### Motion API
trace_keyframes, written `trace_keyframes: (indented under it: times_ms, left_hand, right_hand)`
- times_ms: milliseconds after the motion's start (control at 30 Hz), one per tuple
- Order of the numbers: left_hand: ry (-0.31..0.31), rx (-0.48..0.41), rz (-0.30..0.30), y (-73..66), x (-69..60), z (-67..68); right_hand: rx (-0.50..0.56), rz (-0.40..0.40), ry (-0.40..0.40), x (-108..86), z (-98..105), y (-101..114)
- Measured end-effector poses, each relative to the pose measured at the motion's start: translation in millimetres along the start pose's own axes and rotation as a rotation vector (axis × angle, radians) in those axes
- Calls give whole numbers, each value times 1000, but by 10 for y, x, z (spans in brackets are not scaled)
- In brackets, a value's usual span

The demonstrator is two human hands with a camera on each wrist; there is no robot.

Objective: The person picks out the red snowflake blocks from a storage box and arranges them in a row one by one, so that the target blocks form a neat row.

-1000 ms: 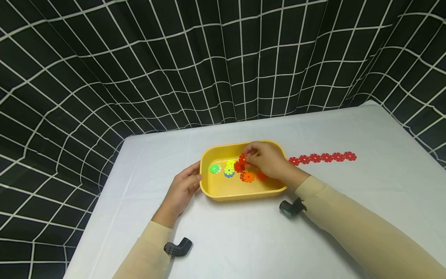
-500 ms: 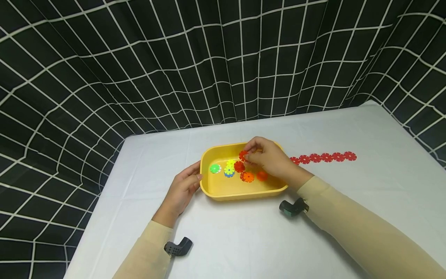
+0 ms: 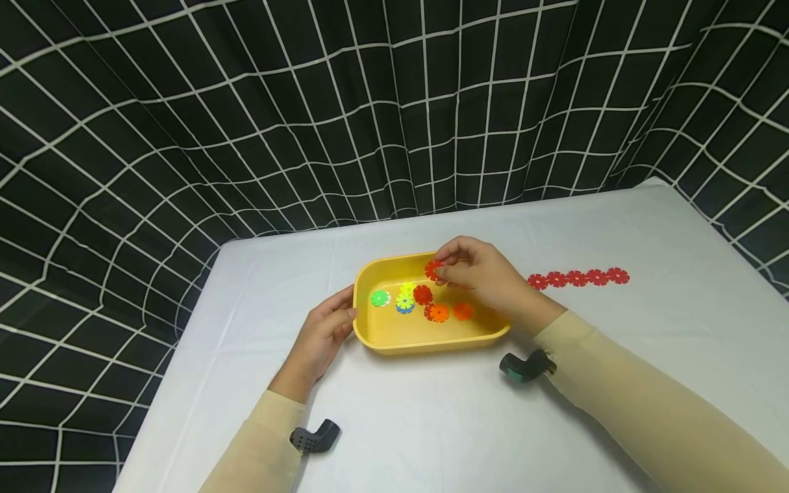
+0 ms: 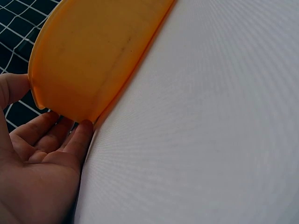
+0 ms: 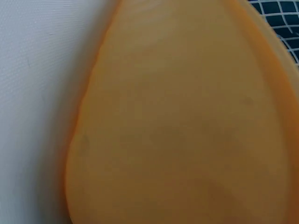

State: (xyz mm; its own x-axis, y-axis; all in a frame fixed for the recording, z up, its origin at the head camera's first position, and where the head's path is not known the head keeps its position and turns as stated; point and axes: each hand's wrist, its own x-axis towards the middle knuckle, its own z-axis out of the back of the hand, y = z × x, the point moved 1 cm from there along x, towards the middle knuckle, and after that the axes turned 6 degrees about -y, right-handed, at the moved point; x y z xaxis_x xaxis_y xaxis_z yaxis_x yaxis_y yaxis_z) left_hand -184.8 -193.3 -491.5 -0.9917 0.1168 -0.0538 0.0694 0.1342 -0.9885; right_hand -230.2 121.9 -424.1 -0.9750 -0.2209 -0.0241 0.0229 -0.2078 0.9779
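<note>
My left hand [image 3: 319, 335] holds the left end of a yellow plastic tub [image 3: 419, 346]. In the left wrist view, the thumb is at the tub's rim and the fingertips touch its end wall [image 4: 88, 60]. Over the tub's back right part, my right hand [image 3: 483, 274] pinches a red snowflake disc [image 3: 433, 270] between thumb and fingers. Inside lie a green disc [image 3: 379, 298], yellow discs [image 3: 405, 300], another red disc [image 3: 422, 295] and orange discs [image 3: 463, 311]. The tub's outer wall [image 5: 177, 116] fills most of the right wrist view, which does not show the hand.
A row of several red snowflake discs [image 3: 577, 278] lies on the white-covered table [image 3: 419, 424] right of the tub; my right hand and forearm may hide its near end. A black curtain with white grid lines [image 3: 419, 123] hangs behind the table.
My right hand has risen and moved slightly right and back, with the red snowflake disc in its fingers. It uncovers the orange disc below. The left hand and the tub have stayed put.
</note>
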Motion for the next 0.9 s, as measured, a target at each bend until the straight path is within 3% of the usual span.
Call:
trace_keyframes:
  times_ms: [533, 900]
  left_hand:
    - [-3, 7, 5, -4, -10, 4]
    - [6, 6, 4, 4, -6, 3]
  right_hand:
    - [-51, 20, -70, -209, 380, 50]
    - [-115, -21, -131, -368, 649, -49]
